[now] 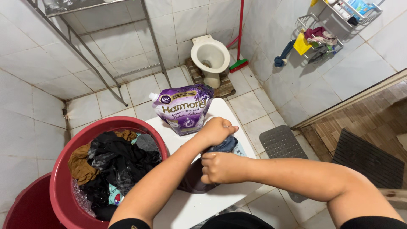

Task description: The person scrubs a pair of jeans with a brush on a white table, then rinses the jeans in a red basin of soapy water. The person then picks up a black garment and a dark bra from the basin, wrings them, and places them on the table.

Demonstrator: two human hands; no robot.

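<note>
My left hand [216, 130] and my right hand [220, 167] are both clenched around a dark blue-grey wet garment [224, 146], one fist above the other, over a white table top [199, 203]. The cloth's lower part hangs dark below my right fist. A purple pouch of laundry detergent [185, 109] with a white spout stands on the table just behind my left hand. To the left, a red basin [63, 169] holds several soaked clothes [112, 163], black, brown and patterned, in soapy water.
A second red bucket [25, 210] sits at the lower left. A white toilet [210, 57] on a wooden base stands at the back, a red broom [238, 63] beside it. A metal frame stand [106, 80] is at the left, wire racks [320, 36] on the right wall, grey mats [280, 142] on the tiled floor.
</note>
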